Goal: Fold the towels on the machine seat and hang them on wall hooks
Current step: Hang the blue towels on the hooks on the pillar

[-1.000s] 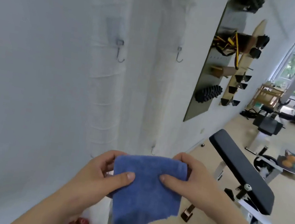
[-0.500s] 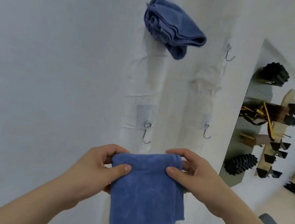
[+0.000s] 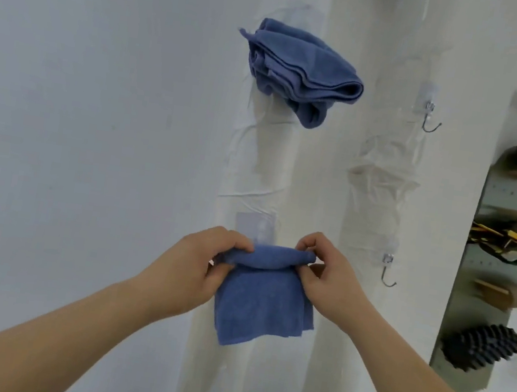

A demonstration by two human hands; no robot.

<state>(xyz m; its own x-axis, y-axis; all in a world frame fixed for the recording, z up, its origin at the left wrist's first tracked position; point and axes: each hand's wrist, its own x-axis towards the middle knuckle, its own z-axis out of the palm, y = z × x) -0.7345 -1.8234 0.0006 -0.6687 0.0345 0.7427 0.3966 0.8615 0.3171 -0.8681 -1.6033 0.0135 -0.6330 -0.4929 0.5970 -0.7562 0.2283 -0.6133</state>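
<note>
A folded blue towel point(image 3: 264, 299) hangs down between both hands, held against the white wall. My left hand point(image 3: 193, 269) pinches its upper left corner and my right hand point(image 3: 328, 278) pinches its upper right corner; the top edge is rolled over. The towel's top covers the lower left hook, of which only the clear adhesive pad point(image 3: 253, 231) shows. A second folded blue towel point(image 3: 298, 71) hangs on the upper left hook. Two bare metal hooks are on the right strip: an upper hook point(image 3: 430, 118) and a lower hook point(image 3: 387, 273).
A grey pegboard point(image 3: 482, 293) on the right wall carries black foam rollers point(image 3: 481, 348), yellow-and-black straps point(image 3: 509, 244) and wooden pegs. Pale taped strips point(image 3: 382, 180) run down the wall behind the hooks.
The view tilted up from the bench to the wall. Both hands raised the towel to the lower left hook, and its top edge is now rolled over and hides the hook.
</note>
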